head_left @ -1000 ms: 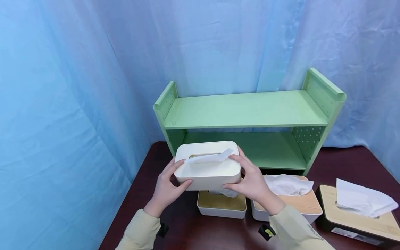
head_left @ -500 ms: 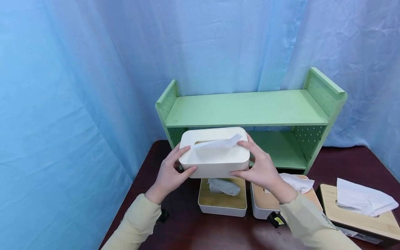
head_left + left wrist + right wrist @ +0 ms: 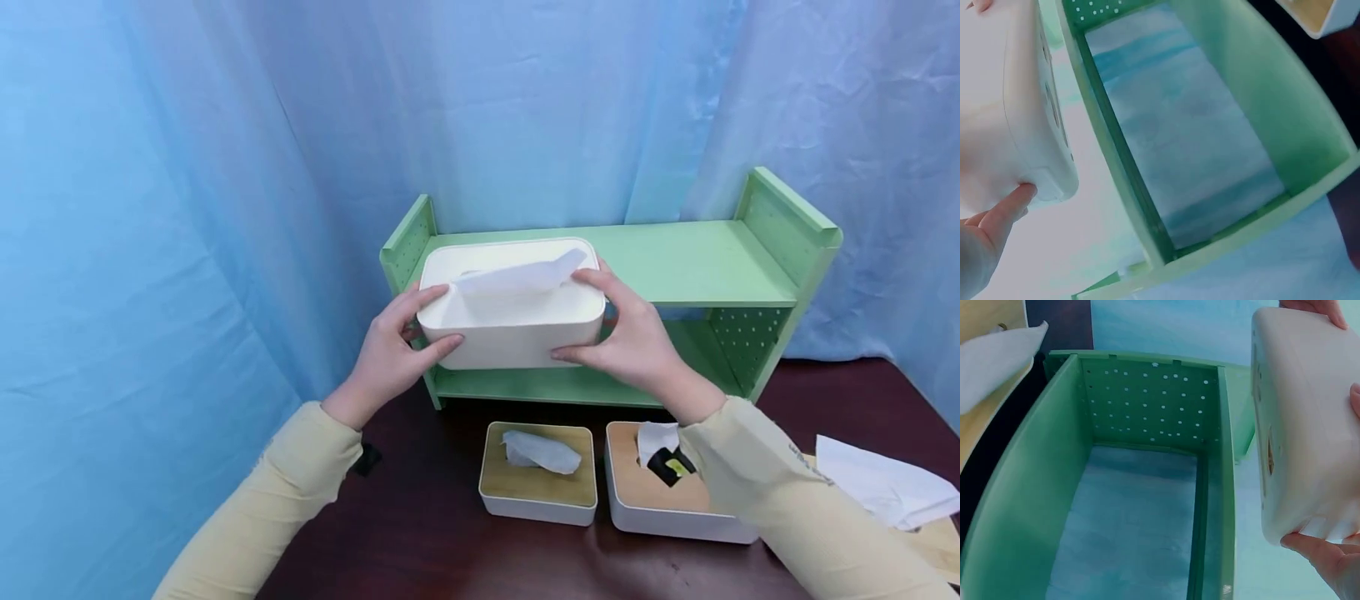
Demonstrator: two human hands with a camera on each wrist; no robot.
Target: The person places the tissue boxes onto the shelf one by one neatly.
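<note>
A white tissue box (image 3: 517,346) with a tissue sticking out of its top slot is held up in both hands, in front of the upper shelf of a green two-tier rack (image 3: 697,258). My left hand (image 3: 390,350) grips its left end, thumb on the front face and fingers at the top and side. The right hand (image 3: 637,333) grips the right end the same way. In the left wrist view the white box (image 3: 1016,112) is beside the rack's upper board; the right wrist view shows its underside with a hole and the right thumb (image 3: 1316,550) against it.
On the dark red table (image 3: 420,533) stand a small tissue box with a wooden lid (image 3: 517,483), a larger one with a light-wood lid (image 3: 652,496), and a third (image 3: 937,533) at far right, partly behind the right sleeve. Blue curtains (image 3: 525,108) hang behind and at left.
Both hands have raised the white tissue box from in front of the lower shelf to the height of the upper shelf. The boxes on the table stay where they were.
</note>
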